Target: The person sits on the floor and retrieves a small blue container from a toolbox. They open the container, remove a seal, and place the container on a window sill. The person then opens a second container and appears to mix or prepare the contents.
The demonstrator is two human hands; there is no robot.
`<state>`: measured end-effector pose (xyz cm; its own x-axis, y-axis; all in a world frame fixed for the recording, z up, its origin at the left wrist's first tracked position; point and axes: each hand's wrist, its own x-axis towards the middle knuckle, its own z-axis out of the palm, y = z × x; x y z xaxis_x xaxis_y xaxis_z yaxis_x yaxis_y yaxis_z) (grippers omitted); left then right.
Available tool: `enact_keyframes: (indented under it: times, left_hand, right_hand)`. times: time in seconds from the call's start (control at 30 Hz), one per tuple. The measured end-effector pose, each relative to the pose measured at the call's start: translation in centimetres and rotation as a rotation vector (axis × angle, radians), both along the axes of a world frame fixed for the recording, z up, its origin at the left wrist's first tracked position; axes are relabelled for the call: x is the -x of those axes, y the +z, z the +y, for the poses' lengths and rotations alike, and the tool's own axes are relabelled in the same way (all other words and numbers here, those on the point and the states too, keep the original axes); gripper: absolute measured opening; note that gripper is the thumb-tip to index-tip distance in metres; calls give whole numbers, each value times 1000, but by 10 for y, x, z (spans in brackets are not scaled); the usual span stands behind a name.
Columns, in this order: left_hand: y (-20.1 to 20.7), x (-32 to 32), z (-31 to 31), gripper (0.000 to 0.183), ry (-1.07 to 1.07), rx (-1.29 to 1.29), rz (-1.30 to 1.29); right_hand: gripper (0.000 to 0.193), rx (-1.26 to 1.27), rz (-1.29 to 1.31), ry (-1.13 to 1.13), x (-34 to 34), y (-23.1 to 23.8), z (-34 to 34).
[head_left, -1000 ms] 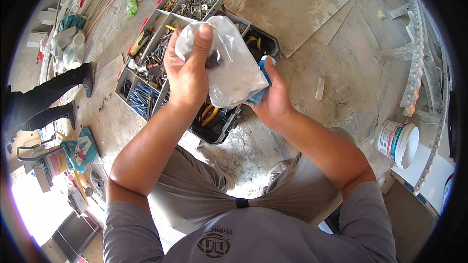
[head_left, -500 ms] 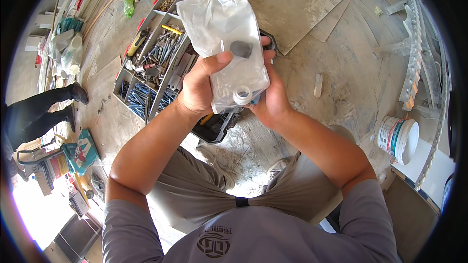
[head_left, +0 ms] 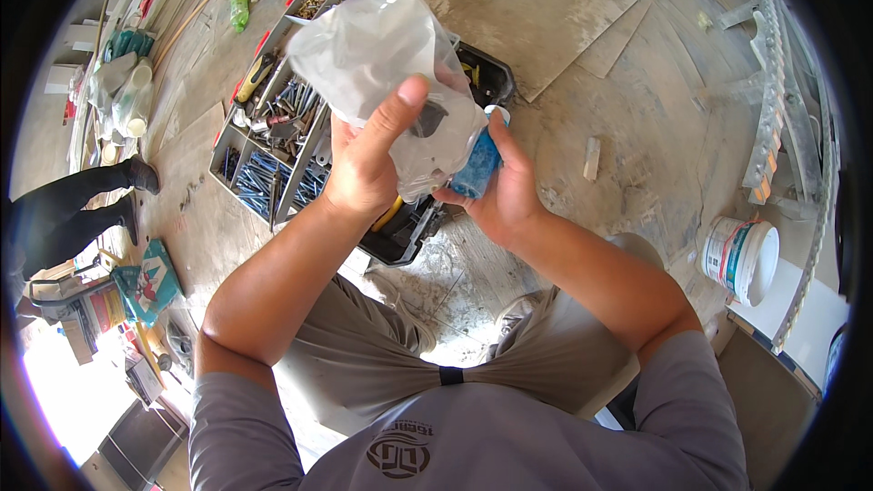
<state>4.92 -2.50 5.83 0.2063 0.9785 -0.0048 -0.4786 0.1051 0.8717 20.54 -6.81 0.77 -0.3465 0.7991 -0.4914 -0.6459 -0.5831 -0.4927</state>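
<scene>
Clamped a translucent plastic bag in the fingers of the left hand and a blue container in those of the right hand, above a compartmented hardware case on a scuffed, dusty floor; worked between a white bucket and another person's dark-trousered legs.

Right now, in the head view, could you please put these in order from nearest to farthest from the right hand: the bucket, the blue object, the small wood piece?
1. Blue object: held in the right hand.
2. Small wood piece: on the floor, right of the hand.
3. Bucket: farthest right of the three.
</scene>
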Motion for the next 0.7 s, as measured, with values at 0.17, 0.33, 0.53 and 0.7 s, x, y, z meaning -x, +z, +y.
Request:
enact_keyframes:
  times: [0.17, 0.33, 0.53, 0.7]
  left_hand:
    - [3, 5, 3, 58, -15, 18, -3]
    - [9, 2, 0, 45, 188, -42, 164]
    - [6, -5, -3, 27, 243, -17, 108]
    - [4, 1, -3, 22, 321, -209, 271]
  right_hand:
    - [67, -17, 6, -37, 0, 3, 1]
    - [66, -43, 13, -40, 0, 5, 2]
    - [56, -185, 19, -19, -2, 7, 5]
    - [53, -119, 21, -10, 0, 9, 3]
